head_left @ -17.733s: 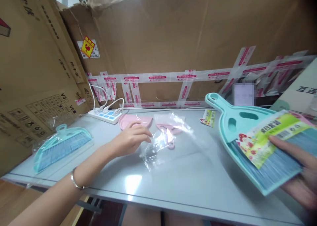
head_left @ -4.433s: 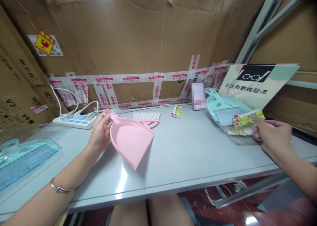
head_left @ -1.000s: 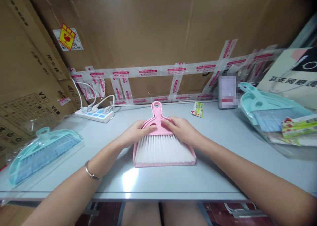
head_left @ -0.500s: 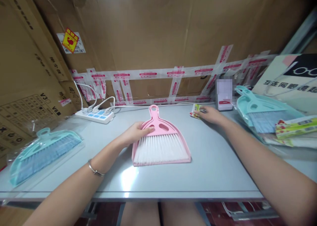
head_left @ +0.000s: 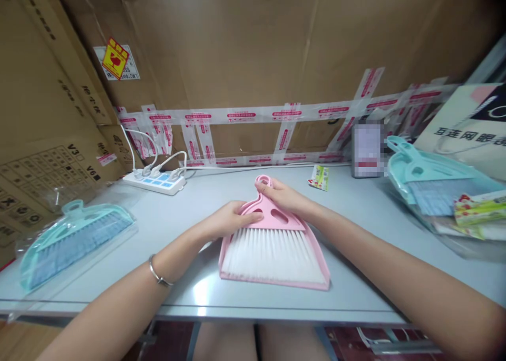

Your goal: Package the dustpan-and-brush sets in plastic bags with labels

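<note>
A pink dustpan (head_left: 324, 269) with a white-bristled pink hand brush (head_left: 276, 253) nested in it is in front of me, bristles toward the table's front edge. My left hand (head_left: 231, 218) grips the left side of the set, thumb on top of the brush and fingers mostly hidden beneath. At the handle end, my right hand (head_left: 279, 192) is closed round the neck, its thumb across the front. Beyond my right hand lies a small green and white printed packet (head_left: 319, 177), touched by neither hand.
On the left, a turquoise dustpan and brush set (head_left: 75, 240) lies in clear plastic; another turquoise set (head_left: 438, 184) is at the right with a printed packet (head_left: 480, 213) on it. A power strip (head_left: 156, 181), a phone (head_left: 367, 150) and large cardboard boxes (head_left: 237, 45) stand behind.
My right hand has let go of the small packet at the back and taken hold of the pink handle. The pink set has moved slightly right and nearer to me, with my left hand still on it.
</note>
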Demonstrator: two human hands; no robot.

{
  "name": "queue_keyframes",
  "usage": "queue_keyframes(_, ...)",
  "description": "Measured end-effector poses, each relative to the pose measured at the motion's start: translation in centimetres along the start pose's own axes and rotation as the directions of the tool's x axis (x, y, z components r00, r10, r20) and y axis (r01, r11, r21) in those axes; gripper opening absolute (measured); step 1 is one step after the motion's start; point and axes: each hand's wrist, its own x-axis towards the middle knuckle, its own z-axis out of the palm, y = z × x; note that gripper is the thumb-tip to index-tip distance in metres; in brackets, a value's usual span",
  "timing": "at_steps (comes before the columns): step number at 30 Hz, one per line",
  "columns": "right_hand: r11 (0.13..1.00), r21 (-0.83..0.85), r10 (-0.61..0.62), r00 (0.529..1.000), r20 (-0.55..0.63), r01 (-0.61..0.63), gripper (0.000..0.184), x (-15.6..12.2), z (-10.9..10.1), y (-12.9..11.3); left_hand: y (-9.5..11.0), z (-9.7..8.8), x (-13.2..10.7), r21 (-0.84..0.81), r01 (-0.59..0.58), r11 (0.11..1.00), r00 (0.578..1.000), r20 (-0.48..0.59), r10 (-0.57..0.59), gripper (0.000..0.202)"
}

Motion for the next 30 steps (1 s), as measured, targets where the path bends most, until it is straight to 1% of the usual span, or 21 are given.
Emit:
queue_keyframes(4,0.999,-0.037,-0.016,1.0,0.02,0.016,0.045,0.3,-0.4,0.5,-0.1,0.2,0.1,0.023,0.007,1.0,1.0,-0.008,-0.007,0.038)
queue_keyframes(8,0.998,-0.058,-0.011,0.999,0.031,0.013,0.047,0.3,-0.3,0.2,-0.1,0.2,0.2,0.035,0.028,0.999,0.999,-0.018,-0.027,0.039)
queue_keyframes(11,0.998,-0.067,0.002,1.0,0.027,0.0,0.047,0.2,-0.2,0.1,-0.1,0.1,0.2,0.014,0.038,0.999,0.999,-0.011,-0.038,0.039)
queue_keyframes(16,0.996,-0.08,0.024,1.0,-0.02,-0.025,0.039,0.0,-0.4,0.2,-0.4,0.1,0.5,-0.01,0.0,1.0,1.0,0.023,0.001,0.039)
queue_keyframes(19,0.997,-0.072,0.031,0.998,-0.055,-0.035,0.033,0.0,-0.4,0.2,-0.6,0.2,0.8,0.015,-0.004,1.0,1.0,0.003,0.004,0.042)
queue_keyframes(22,0.997,-0.063,0.049,0.996,-0.072,-0.054,0.027,-0.1,-0.4,0.0,-0.5,0.3,0.9,0.042,-0.03,0.999,0.999,-0.018,0.031,0.045)
queue_keyframes(24,0.995,-0.058,0.076,0.994,-0.077,-0.081,0.023,-0.3,-0.5,-0.3,-0.3,0.3,0.8,0.041,-0.043,0.998,0.999,-0.014,0.044,0.045)
queue_keyframes(27,0.992,-0.046,0.113,0.991,-0.067,-0.116,0.018,-0.8,-0.7,-0.8,0.0,0.3,0.7,0.0,-0.022,1.0,1.0,0.02,0.022,0.041)
queue_keyframes(30,0.992,-0.028,0.124,0.992,-0.036,-0.125,0.014,-1.1,-0.9,-1.0,0.1,0.4,0.6,-0.055,0.003,0.998,0.999,0.054,0.0,0.038)
